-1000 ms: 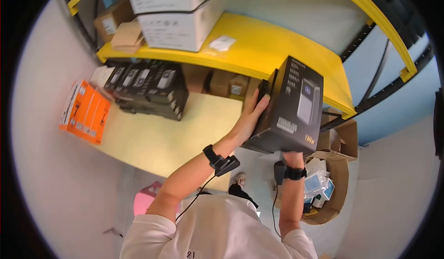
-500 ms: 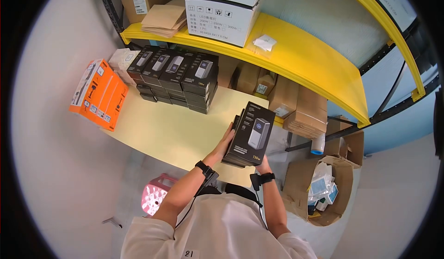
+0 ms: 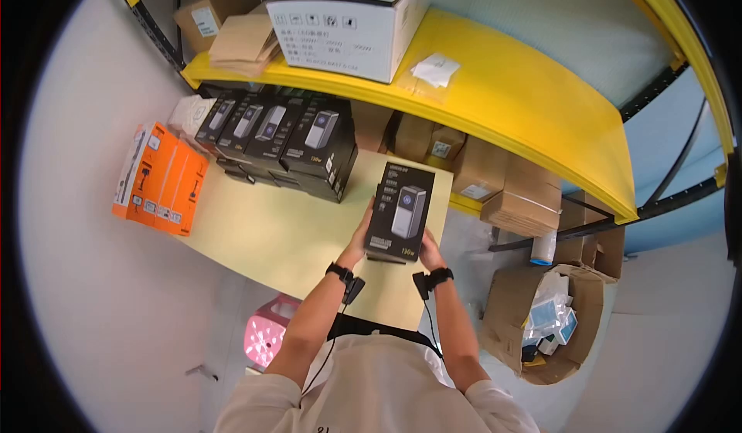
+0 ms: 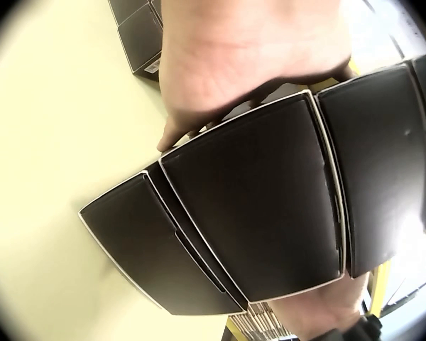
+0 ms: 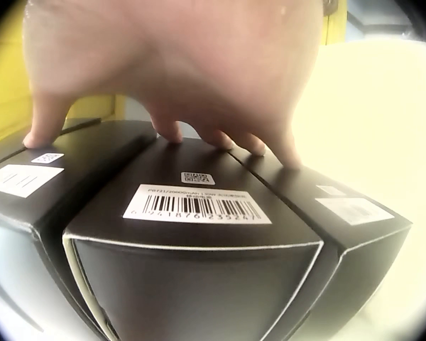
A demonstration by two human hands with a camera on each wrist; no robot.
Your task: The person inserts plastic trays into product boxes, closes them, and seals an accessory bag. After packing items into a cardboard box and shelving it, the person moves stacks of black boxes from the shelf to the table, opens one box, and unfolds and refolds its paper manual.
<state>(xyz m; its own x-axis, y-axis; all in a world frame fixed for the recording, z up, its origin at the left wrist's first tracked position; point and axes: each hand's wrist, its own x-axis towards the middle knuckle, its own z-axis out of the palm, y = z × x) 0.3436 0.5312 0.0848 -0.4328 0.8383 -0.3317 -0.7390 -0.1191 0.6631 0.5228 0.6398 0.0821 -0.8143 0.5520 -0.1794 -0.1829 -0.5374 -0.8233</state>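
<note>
A stack of black boxes [image 3: 399,213], with a silver device and "130W" printed on its top box, is held between both hands over the right end of the pale yellow table [image 3: 309,236]. The left hand [image 3: 357,241] grips its left side, fingers spread across several boxes; the left wrist view shows that hand [image 4: 252,57] arched over the middle box [image 4: 255,206]. From the other side the right hand [image 3: 431,254] presses thumb and fingertips onto it. Barcode labels [image 5: 197,204] face the right wrist view, below the right hand [image 5: 177,57]. Whether the stack touches the table cannot be told.
More black boxes [image 3: 317,135] stand stacked at the table's back left, beside an orange box [image 3: 164,182]. Behind runs a yellow shelf [image 3: 533,101] with white cartons [image 3: 336,35]. Brown cartons [image 3: 479,166] lie under it. An open carton [image 3: 506,321] and a pink stool [image 3: 265,332] stand on the floor.
The held stack has come left from beside the shelf's right end to over the table and is more upright in view. Both hands have kept hold of it. The head view has shifted.
</note>
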